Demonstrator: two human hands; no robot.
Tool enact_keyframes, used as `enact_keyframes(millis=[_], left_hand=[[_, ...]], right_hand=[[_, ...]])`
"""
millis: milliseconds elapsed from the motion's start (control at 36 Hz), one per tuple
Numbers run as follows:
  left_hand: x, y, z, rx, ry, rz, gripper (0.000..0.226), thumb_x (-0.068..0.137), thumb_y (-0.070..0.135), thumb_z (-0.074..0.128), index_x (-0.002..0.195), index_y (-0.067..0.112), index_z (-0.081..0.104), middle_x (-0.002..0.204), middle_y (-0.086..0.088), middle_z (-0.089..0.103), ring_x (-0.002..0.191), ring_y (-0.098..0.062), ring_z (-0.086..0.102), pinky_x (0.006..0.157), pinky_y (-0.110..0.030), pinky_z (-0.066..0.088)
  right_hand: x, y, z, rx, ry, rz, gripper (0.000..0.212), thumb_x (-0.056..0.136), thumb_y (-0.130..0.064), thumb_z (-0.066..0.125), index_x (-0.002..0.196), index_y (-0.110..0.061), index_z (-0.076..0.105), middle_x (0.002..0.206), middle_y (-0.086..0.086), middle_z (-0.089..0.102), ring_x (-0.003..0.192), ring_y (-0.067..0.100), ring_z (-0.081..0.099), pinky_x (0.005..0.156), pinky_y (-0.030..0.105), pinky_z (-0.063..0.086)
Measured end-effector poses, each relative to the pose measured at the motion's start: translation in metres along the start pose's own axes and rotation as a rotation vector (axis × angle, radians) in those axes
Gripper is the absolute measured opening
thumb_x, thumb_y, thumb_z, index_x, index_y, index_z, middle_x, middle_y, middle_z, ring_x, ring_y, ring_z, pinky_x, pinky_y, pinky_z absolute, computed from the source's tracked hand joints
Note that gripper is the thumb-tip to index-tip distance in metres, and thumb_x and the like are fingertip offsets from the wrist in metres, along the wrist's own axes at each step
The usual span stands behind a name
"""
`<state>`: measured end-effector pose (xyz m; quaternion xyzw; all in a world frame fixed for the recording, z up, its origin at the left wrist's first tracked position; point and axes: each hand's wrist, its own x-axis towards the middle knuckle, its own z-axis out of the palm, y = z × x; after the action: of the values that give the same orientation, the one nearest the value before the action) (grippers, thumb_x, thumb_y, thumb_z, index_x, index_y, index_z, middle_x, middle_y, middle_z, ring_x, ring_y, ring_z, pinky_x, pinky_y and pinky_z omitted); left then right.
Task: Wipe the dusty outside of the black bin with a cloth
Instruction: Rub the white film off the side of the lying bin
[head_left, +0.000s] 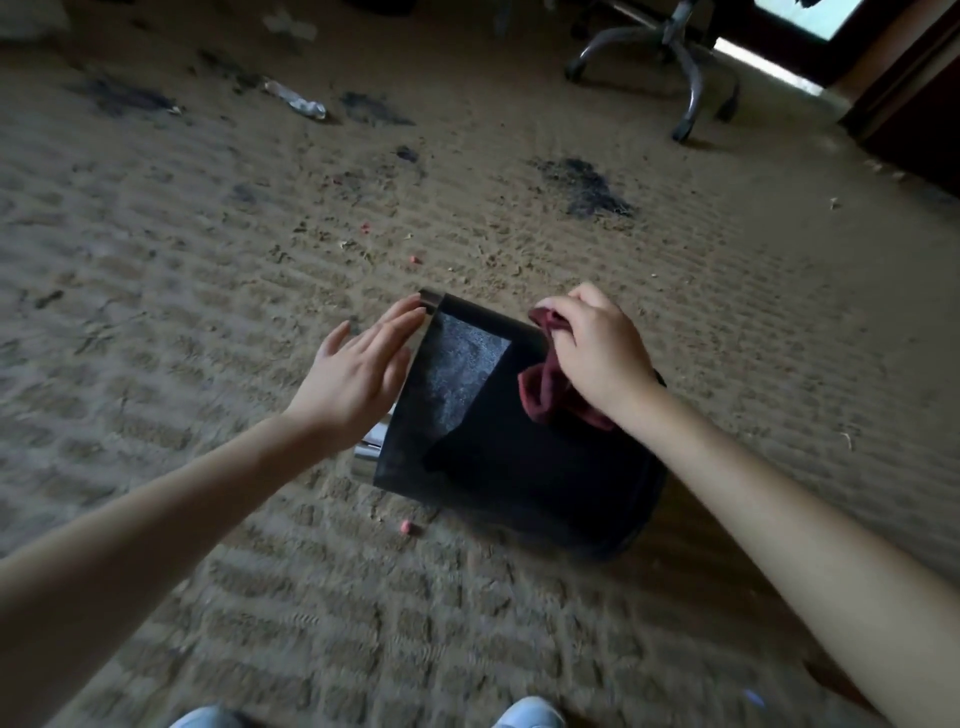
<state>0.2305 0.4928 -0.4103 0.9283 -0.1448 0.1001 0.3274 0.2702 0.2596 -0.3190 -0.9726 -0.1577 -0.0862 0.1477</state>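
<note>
Bin (519, 467) lies on its side on the carpet (208, 260), between the two hands. Long axis runs roughly left to right: mouth with the metal rim (431, 302) faces the left hand (358, 364), closed base sits out past the right wrist, under the right forearm. Upper side wall faces the camera. Grey dusty patch (462, 364) on that wall, just right of the left hand's fingers and left of the cloth; the wall nearer the base looks plain black. Left hand: flat, fingers straight and pressed together, thumb spread away, palm turned toward the bin's mouth, fingertips at the far end of the rim. Can't tell if the palm itself touches. Left forearm comes in from lower left. Right hand (592, 353): knuckles up, fingers curled round a bunched dark red cloth (540, 389), resting on the bin's upper wall by its far edge. Cloth hangs out below and left of the palm onto the black wall. Right forearm comes in from lower right, across the base end. Beyond the hands: dark stains (587, 184), a crushed plastic bottle (296, 98), an office chair base (670, 52). Small pink scrap (408, 527) on the carpet near the left forearm. Shoe tips (530, 714) at the bottom edge.
</note>
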Motion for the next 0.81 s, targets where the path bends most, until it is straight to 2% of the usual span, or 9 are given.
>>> enact_keyframes(millis=[83, 194, 250, 333, 417, 528, 611, 722, 806], left_hand=[[0.0, 0.0, -0.002, 0.015, -0.022, -0.009, 0.056, 0.093, 0.044, 0.011, 0.142, 0.024, 0.03, 0.153, 0.017, 0.02, 0.133, -0.002, 0.031, 0.111, -0.045, 0.017], [-0.001, -0.001, -0.001, 0.042, -0.009, -0.01, 0.054, 0.094, 0.043, 0.013, 0.142, 0.025, 0.031, 0.152, 0.018, 0.021, 0.133, 0.0, 0.031, 0.11, -0.046, 0.021], [0.0, 0.0, 0.0, 0.04, 0.002, -0.01, 0.055, 0.093, 0.043, 0.014, 0.142, 0.025, 0.032, 0.152, 0.016, 0.023, 0.133, -0.001, 0.031, 0.109, -0.046, 0.022], [0.003, 0.001, 0.0, 0.045, 0.009, -0.024, 0.056, 0.093, 0.044, 0.013, 0.142, 0.025, 0.033, 0.152, 0.014, 0.025, 0.132, -0.002, 0.033, 0.109, -0.046, 0.023], [0.003, 0.001, 0.001, 0.048, 0.019, -0.021, 0.056, 0.093, 0.043, 0.013, 0.142, 0.024, 0.033, 0.151, 0.013, 0.026, 0.132, -0.004, 0.036, 0.109, -0.045, 0.023], [0.001, 0.001, 0.002, 0.018, 0.004, -0.024, 0.057, 0.092, 0.043, 0.012, 0.143, 0.024, 0.032, 0.152, 0.015, 0.022, 0.133, -0.002, 0.031, 0.11, -0.041, 0.018], [0.002, 0.0, 0.002, 0.008, 0.001, -0.028, 0.057, 0.093, 0.043, 0.013, 0.142, 0.023, 0.032, 0.152, 0.014, 0.023, 0.133, -0.003, 0.032, 0.11, -0.041, 0.018], [0.001, 0.001, 0.001, 0.011, 0.001, -0.028, 0.055, 0.094, 0.043, 0.013, 0.142, 0.024, 0.031, 0.152, 0.014, 0.023, 0.133, -0.005, 0.034, 0.11, -0.042, 0.018], [0.0, 0.001, -0.001, 0.01, 0.0, -0.021, 0.054, 0.094, 0.042, 0.014, 0.142, 0.025, 0.031, 0.152, 0.014, 0.023, 0.133, -0.005, 0.035, 0.11, -0.043, 0.018]], right_hand=[[-0.007, -0.007, 0.016, -0.012, -0.083, 0.002, 0.032, 0.086, 0.003, 0.05, 0.112, -0.005, 0.066, 0.096, 0.012, 0.053, 0.087, 0.03, 0.054, 0.074, 0.035, 0.046], [-0.04, -0.027, 0.023, -0.014, 0.014, -0.153, 0.031, 0.081, 0.002, 0.045, 0.103, 0.004, 0.067, 0.083, 0.016, 0.056, 0.068, 0.034, 0.056, 0.059, 0.039, 0.05], [-0.062, -0.035, 0.029, -0.061, 0.021, -0.299, 0.038, 0.082, -0.007, 0.038, 0.104, 0.001, 0.068, 0.082, 0.015, 0.058, 0.067, 0.031, 0.055, 0.058, 0.037, 0.045], [-0.106, -0.052, 0.051, -0.282, -0.138, -0.566, 0.031, 0.081, -0.01, 0.046, 0.103, -0.009, 0.069, 0.084, 0.005, 0.057, 0.07, 0.022, 0.05, 0.064, 0.033, 0.03], [-0.12, -0.048, 0.058, -0.315, -0.18, -0.634, 0.029, 0.085, -0.012, 0.043, 0.096, -0.013, 0.069, 0.08, 0.0, 0.057, 0.068, 0.018, 0.05, 0.065, 0.03, 0.028], [-0.082, -0.031, 0.026, -0.189, 0.034, -0.573, 0.038, 0.096, -0.008, 0.031, 0.106, -0.006, 0.068, 0.085, 0.009, 0.06, 0.069, 0.025, 0.053, 0.062, 0.035, 0.036], [-0.039, -0.013, 0.002, -0.15, 0.158, -0.355, 0.037, 0.087, -0.002, 0.036, 0.103, -0.002, 0.069, 0.083, 0.014, 0.06, 0.072, 0.031, 0.059, 0.065, 0.039, 0.048], [0.003, 0.008, 0.002, -0.144, 0.013, -0.023, 0.039, 0.082, 0.007, 0.044, 0.112, -0.005, 0.067, 0.093, 0.013, 0.057, 0.083, 0.035, 0.056, 0.074, 0.041, 0.049], [-0.002, 0.001, 0.016, -0.15, -0.079, -0.113, 0.039, 0.079, 0.002, 0.038, 0.102, -0.002, 0.07, 0.088, 0.016, 0.058, 0.083, 0.036, 0.057, 0.074, 0.045, 0.051]])
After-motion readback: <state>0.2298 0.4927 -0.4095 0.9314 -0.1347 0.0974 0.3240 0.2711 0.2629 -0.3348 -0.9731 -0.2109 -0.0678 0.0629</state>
